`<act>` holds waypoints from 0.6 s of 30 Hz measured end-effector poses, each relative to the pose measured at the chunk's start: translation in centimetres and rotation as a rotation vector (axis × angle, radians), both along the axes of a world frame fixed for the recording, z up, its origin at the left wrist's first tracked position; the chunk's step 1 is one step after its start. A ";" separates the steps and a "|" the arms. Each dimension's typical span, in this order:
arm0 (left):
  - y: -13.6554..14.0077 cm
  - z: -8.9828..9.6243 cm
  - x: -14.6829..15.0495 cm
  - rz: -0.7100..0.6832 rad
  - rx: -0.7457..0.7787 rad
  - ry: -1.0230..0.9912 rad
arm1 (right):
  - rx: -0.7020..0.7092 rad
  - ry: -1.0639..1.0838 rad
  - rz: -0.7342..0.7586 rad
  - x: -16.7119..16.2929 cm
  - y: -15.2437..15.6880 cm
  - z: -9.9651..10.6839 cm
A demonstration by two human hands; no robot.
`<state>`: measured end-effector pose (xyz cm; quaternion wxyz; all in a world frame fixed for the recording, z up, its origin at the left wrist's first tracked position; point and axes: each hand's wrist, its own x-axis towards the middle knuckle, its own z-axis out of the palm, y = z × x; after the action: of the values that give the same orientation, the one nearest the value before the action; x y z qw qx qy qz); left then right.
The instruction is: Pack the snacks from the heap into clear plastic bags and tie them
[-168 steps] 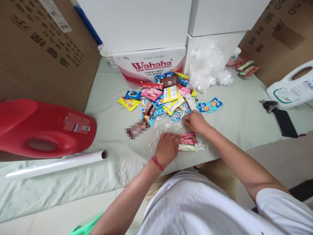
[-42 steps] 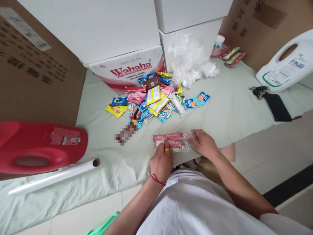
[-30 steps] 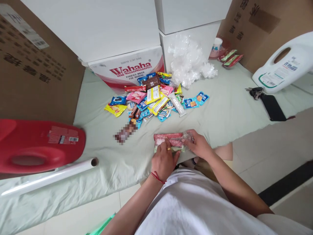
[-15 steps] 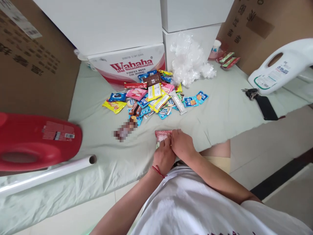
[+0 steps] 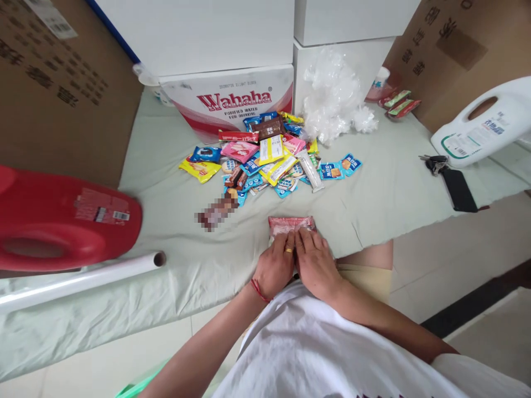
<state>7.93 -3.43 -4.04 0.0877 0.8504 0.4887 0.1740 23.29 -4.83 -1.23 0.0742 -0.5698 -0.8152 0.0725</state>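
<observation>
A red and clear-wrapped packet (image 5: 290,223) lies at the table's front edge, close to my body. My left hand (image 5: 277,263) rests flat on its near left part, fingers stretched forward; a ring and a red string bracelet show on it. Beside it, my right hand (image 5: 317,260) lies palm down on the right part, fingers also stretched out. The two hands touch or nearly touch at the index fingers. They cover most of the packet, so only its far red strip and a bit of its left side show.
Beyond the hands lies a heap of wrapped snacks (image 5: 271,152), before a Wahaha carton (image 5: 236,102). Crumpled clear plastic (image 5: 332,99) sits behind. Left are a red jug (image 5: 103,215) and a film roll (image 5: 91,282); right, a white jug (image 5: 477,130), keys (image 5: 435,164) and a phone (image 5: 458,189).
My right hand has turned from its side and spread flat over the packet's right part, a little apart from the left. More of the red far strip shows. The view has shifted slightly.
</observation>
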 end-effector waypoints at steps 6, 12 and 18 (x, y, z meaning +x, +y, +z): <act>-0.6 -0.9 0.4 -0.010 0.173 0.020 | 0.057 0.048 0.099 1.1 -1.1 0.5; 0.1 -1.1 0.3 -0.141 0.150 -0.217 | 0.016 0.237 0.091 1.5 -0.5 0.8; 0.7 -0.7 0.0 -0.150 0.089 -0.046 | -0.060 0.491 0.054 2.2 0.4 1.0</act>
<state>7.95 -2.70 -4.71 0.0738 0.8834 0.4133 0.2082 25.49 -4.41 -0.18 0.2512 -0.5148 -0.7852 0.2351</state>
